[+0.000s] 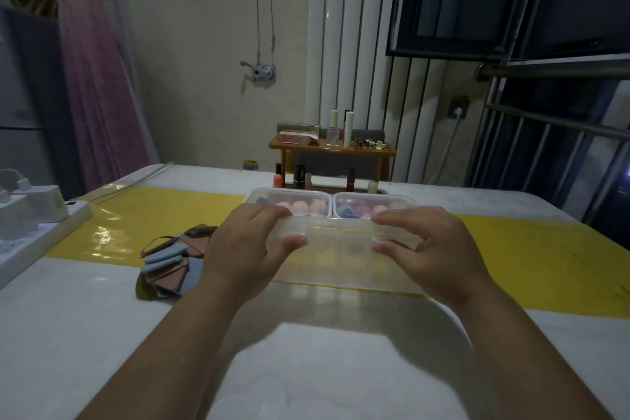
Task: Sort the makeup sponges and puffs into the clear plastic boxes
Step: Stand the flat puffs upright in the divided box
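Left hand [243,247] and right hand [431,247] grip the clear rectangular plastic box [341,249] between fingers and thumbs (contents blurred); no legible writing.

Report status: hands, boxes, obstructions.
Left hand and right hand both gripping near clear box. Two filled boxes behind. Flat puffs pile left, unsorted.

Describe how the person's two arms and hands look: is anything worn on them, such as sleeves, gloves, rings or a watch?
Both forearms are bare as far as the picture shows; no sleeve is visible. The left hand and the right hand wear no gloves. No ring, watch or bracelet shows on either. The fingernails look short and unpainted, though the light is dim.
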